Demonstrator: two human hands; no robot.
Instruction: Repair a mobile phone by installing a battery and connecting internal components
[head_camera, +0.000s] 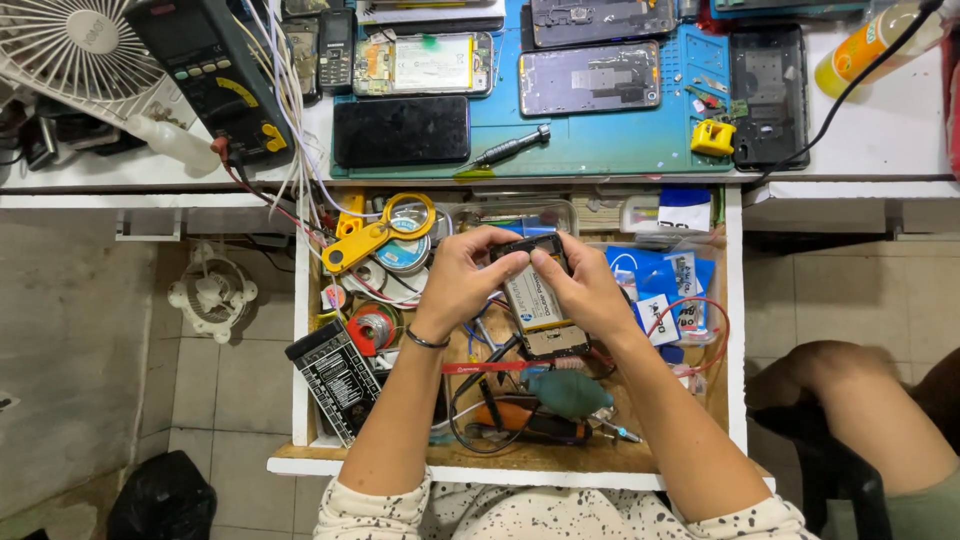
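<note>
Between fingertips of left hand (462, 275) and right hand (583, 285): opened black smartphone with exposed white battery (536, 298), pinched at top edge, held steady above cluttered wooden drawer (736, 330) for access.

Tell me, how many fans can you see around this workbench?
2. A white desk fan stands at the bench's top left corner. A smaller white fan sits lower down, left of the open drawer. Others may be out of view.

White bench (880, 140) with blue mat (600, 140), multimeter (215, 70), fan (70, 50); cluttered open drawer (735, 330) below.
</note>
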